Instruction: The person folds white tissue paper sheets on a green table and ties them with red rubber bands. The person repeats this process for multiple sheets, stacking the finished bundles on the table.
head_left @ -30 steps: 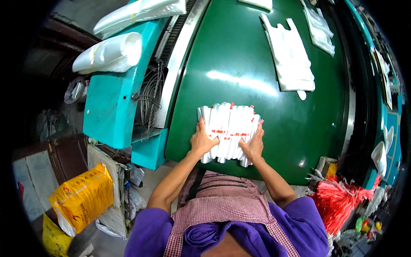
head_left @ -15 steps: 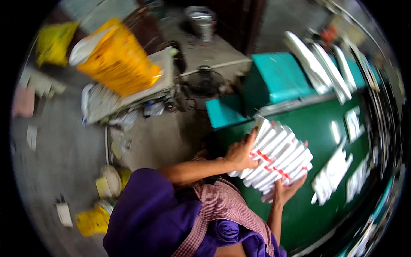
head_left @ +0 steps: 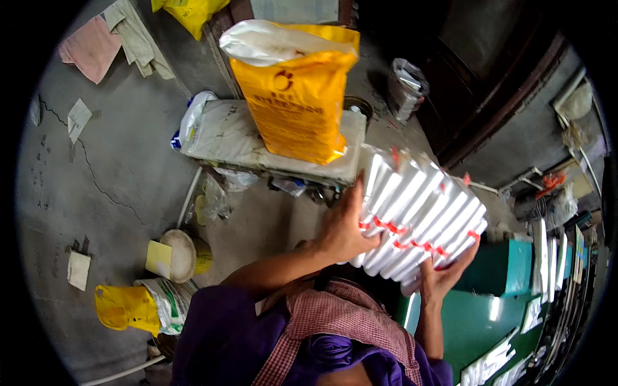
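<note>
A thick stack of white, shiny plastic packets with red bands or ties is held up in front of me. My left hand grips its left side, thumb toward the front. My right hand supports the lower right corner, fingers wrapped around the edge. The packets lie tilted side by side, and what is inside them I cannot make out. Just beyond the stack stands an orange-yellow bag with a white inner liner, upright on a low cloth-covered bench.
At the lower right, a green table carries more white packets. A teal box sits at its far side. To the left are a round tub and a yellow bag. A plastic-lined bin stands farther back.
My view has turned left, away from the green table. Both hands have carried the stack off the table area, and it now hangs near the bench with the orange-yellow bag.
</note>
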